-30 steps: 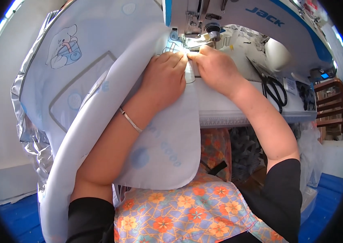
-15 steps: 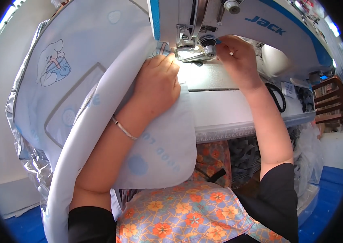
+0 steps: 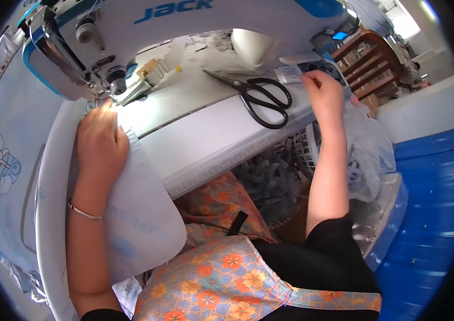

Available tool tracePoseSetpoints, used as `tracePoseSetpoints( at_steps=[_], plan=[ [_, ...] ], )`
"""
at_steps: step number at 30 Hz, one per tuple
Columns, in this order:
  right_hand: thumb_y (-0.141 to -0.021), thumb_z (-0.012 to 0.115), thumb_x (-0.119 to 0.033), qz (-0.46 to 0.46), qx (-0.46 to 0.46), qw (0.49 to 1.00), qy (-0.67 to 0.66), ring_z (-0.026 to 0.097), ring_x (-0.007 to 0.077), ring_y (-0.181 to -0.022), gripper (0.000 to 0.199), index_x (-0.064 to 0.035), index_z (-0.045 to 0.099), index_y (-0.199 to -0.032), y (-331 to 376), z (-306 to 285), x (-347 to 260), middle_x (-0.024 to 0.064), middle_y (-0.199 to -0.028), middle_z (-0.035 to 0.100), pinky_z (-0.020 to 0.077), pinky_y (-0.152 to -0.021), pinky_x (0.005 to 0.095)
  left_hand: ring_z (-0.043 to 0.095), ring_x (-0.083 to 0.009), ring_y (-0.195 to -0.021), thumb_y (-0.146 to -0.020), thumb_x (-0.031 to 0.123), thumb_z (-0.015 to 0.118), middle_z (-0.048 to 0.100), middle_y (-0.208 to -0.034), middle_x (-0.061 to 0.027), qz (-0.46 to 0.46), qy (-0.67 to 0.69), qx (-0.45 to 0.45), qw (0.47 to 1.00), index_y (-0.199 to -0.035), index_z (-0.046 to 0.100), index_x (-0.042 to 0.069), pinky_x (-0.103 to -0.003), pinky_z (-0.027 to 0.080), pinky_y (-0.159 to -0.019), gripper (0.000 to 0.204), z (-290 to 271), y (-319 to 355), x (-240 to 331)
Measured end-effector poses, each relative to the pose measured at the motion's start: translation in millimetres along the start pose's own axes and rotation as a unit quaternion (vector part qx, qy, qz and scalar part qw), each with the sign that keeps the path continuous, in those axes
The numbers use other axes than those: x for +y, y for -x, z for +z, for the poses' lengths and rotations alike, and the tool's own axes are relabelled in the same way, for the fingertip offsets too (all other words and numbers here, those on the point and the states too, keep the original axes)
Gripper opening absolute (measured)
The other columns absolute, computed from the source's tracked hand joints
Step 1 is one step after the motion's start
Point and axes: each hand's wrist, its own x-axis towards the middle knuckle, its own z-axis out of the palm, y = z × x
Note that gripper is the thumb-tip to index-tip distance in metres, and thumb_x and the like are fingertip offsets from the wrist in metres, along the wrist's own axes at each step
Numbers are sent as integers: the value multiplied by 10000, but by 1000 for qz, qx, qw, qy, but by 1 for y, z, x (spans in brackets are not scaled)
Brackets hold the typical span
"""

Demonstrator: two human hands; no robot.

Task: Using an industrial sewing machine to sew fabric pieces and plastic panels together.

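My left hand (image 3: 98, 142) lies flat on a pale blue printed fabric piece (image 3: 130, 214), pressing it down just before the presser foot (image 3: 110, 92) of a white and blue sewing machine (image 3: 146, 32). My right hand (image 3: 322, 92) is far to the right at the table's edge, its fingers pinched near a small white label (image 3: 289, 74); whether it grips the label I cannot tell. Black scissors (image 3: 259, 93) lie on the white table (image 3: 211, 134) between my two hands.
A white basket (image 3: 286, 171) of grey strips sits under the table. Clear plastic bags (image 3: 366, 160) hang at the right. A wooden shelf (image 3: 369, 59) stands at the back right. The floor at the right is blue. A large cartoon-printed fabric panel (image 3: 7, 166) drapes at the left.
My right hand left the needle area and moved right along the table to its edge past the scissors. My left hand stayed on the fabric. My view has swung right.
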Motion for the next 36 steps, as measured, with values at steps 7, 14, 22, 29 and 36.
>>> tracePoseSetpoints(
  at_steps=[7, 14, 22, 29, 36],
  plan=[
    [-863, 675, -223, -154, -74, 967, 188, 688, 354, -928, 209, -74, 767, -978, -40, 23, 35, 158, -999, 722, 541, -838, 438, 579, -407, -1173, -823, 59, 618, 635, -1265, -247, -2, 4, -7, 1000, -1105, 614, -29, -472, 440, -1046, 295, 9, 3, -8],
    [-821, 617, -211, -128, -17, 980, 151, 686, 367, -897, 207, -73, 760, -879, -33, 24, 32, 165, -911, 713, 552, -803, 463, 572, -412, -1193, -825, 59, 624, 639, -1257, -240, -5, 0, 6, 1000, -1098, 621, -15, -486, 428, -1062, 283, 11, 6, -10],
    [-856, 686, -50, -250, -193, 921, -227, 684, 155, -750, 101, 7, 728, -927, 47, 72, -118, 97, -837, 718, 534, -696, 295, 652, -335, -776, -888, 89, 663, 668, -857, -170, -69, 220, 40, 972, -957, 677, -3, -407, 511, -703, 116, -13, 16, 3],
    [-878, 650, -35, -343, -161, 880, -286, 682, 328, -785, 100, 0, 733, -921, 83, 156, -193, 165, -839, 691, 520, -693, 397, 641, -317, -682, -887, 75, 633, 648, -778, -172, -187, 203, 5, 961, -1025, 634, 8, -406, 499, -629, 153, 1, 14, -1],
    [-880, 626, 21, -340, -227, 876, -255, 674, 296, -853, 176, -1, 720, -1027, 61, 146, -179, 138, -954, 700, 535, -757, 369, 601, -338, -669, -847, -25, 603, 611, -783, -189, -144, 185, 19, 972, -1012, 614, -26, -413, 478, -634, 166, -3, 17, -15]
  ],
)
